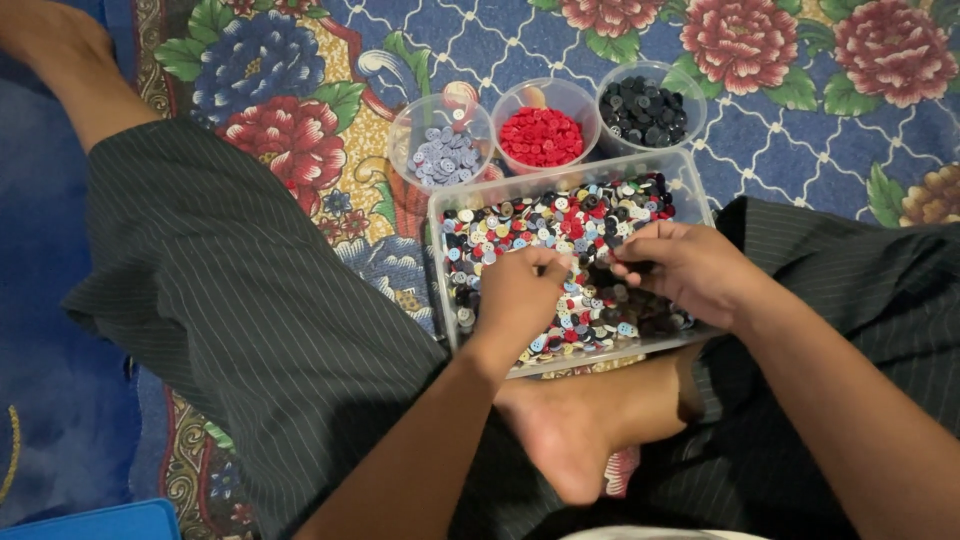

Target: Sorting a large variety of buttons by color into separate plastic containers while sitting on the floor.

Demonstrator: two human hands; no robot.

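Note:
A clear rectangular plastic box (690, 185) full of mixed coloured buttons (540, 225) lies on the floral rug in front of my crossed legs. My left hand (520, 295) hovers over the box's middle with its fingers curled down into the buttons. My right hand (685, 265) is beside it over the box's right half, fingertips pinched among dark buttons. What either hand holds is hidden by the fingers. Behind the box stand three round clear cups: one with pale blue-grey buttons (445, 155), one with red buttons (541, 135), one with black buttons (645, 112).
My bare foot (570, 420) rests just in front of the box, between my knees in dark pinstriped trousers (220, 290). A blue mat (50, 330) lies to the left, with a blue box's corner (100, 522) at the bottom left.

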